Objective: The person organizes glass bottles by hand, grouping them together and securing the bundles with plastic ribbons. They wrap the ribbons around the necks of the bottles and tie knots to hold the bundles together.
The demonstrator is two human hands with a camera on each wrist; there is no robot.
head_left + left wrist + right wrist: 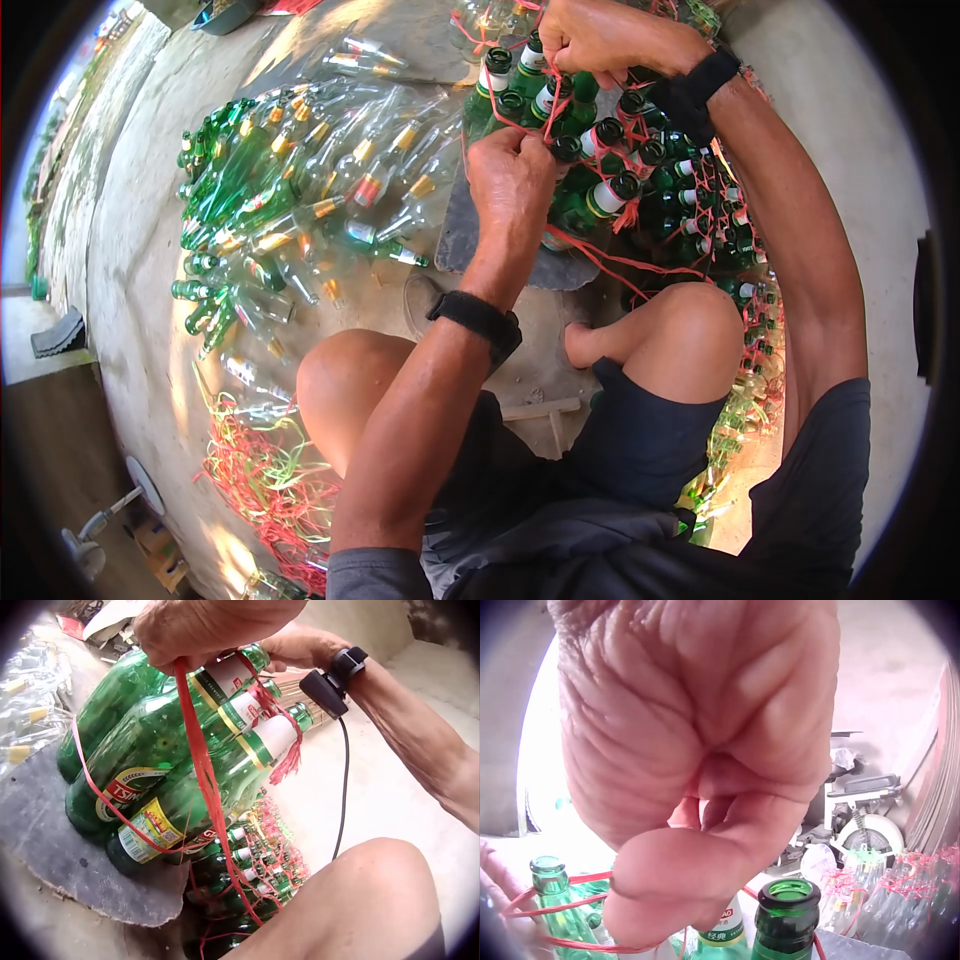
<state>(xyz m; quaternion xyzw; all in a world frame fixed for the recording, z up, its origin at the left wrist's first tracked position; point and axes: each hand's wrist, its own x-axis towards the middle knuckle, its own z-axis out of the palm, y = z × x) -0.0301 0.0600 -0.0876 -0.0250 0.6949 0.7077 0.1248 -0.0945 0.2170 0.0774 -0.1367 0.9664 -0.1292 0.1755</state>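
A cluster of green beer bottles (590, 205) stands upright on a dark slab (45, 817), with red plastic twine (196, 750) round the bodies and necks. My left hand (510, 175) is at the near side of the bottle necks, its fingers curled round the twine; a strand hangs down from it in the left wrist view. Across the necks, at the far side, my right hand (620, 40) has its thumb and fingers bent together on the twine. In the right wrist view this hand (697, 757) hides most of the necks, and an open bottle mouth (787, 900) stands beside its fingers.
Many clear and green loose bottles (350, 170) lie on the floor to the left. A heap of red and green twine (265, 470) is at lower left. Tied bottles (700, 200) stand close on the right. A wheeled vehicle (870, 825) is in the background.
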